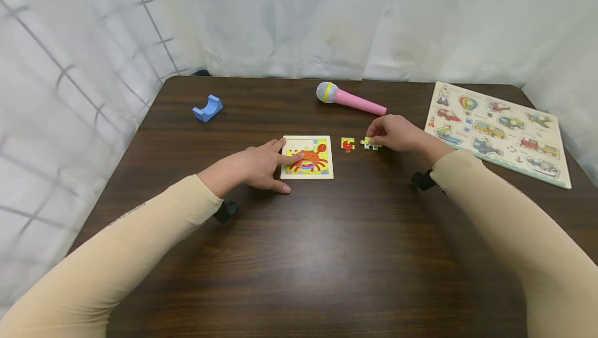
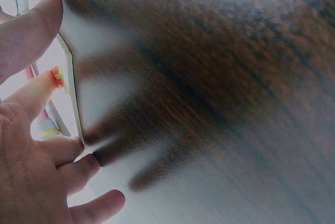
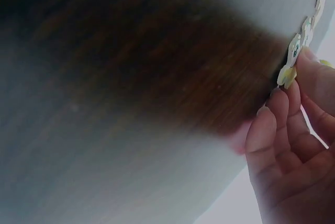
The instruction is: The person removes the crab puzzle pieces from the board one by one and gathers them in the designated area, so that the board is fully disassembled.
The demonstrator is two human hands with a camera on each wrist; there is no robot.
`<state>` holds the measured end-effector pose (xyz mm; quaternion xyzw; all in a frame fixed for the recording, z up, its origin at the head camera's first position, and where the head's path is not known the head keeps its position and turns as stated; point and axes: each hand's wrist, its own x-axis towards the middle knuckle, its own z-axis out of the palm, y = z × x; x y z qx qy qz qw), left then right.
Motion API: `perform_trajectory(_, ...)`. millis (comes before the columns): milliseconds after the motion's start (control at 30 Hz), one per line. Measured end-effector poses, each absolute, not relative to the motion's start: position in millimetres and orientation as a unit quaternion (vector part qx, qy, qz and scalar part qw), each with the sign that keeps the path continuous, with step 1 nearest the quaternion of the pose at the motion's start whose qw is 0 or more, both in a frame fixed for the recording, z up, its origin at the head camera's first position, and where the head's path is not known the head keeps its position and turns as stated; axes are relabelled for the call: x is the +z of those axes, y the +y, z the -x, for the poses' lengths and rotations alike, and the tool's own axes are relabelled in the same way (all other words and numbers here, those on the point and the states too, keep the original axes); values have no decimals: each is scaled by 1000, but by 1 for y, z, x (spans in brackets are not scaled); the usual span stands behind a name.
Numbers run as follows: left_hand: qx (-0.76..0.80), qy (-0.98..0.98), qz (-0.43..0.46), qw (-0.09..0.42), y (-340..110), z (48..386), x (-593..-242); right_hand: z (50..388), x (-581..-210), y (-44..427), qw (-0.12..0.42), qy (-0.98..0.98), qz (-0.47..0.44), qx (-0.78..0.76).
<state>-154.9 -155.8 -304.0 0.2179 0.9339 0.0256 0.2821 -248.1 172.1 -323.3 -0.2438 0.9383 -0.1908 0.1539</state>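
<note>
A small square wooden jigsaw tray with a red crab picture lies mid-table, its upper left showing bare wood. My left hand rests over its left side, fingers spread and mostly straight, the index fingertip on the crab. Thumb and other fingertips lie by the tray's edge. To the right of the tray, my right hand pinches a yellow-and-white puzzle piece between thumb and fingers, close to the tabletop. The same piece shows edge-on in the right wrist view. Between tray and hand lies a red-and-yellow puzzle piece.
A pink toy microphone lies behind the loose pieces. At the back left stands a light blue curved block. A large vehicle puzzle board covers the right side, near my right forearm. White curtains hang behind the dark table.
</note>
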Motion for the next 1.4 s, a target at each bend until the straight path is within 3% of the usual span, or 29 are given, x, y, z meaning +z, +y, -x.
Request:
perform_trajectory(567, 17, 935, -218, 280, -156, 154, -304, 240, -318, 173, 189, 931, 237, -204)
perform_trajectory(1400, 20, 933, -220, 284, -156, 155, -304, 240, -326, 172, 165, 938, 234, -196)
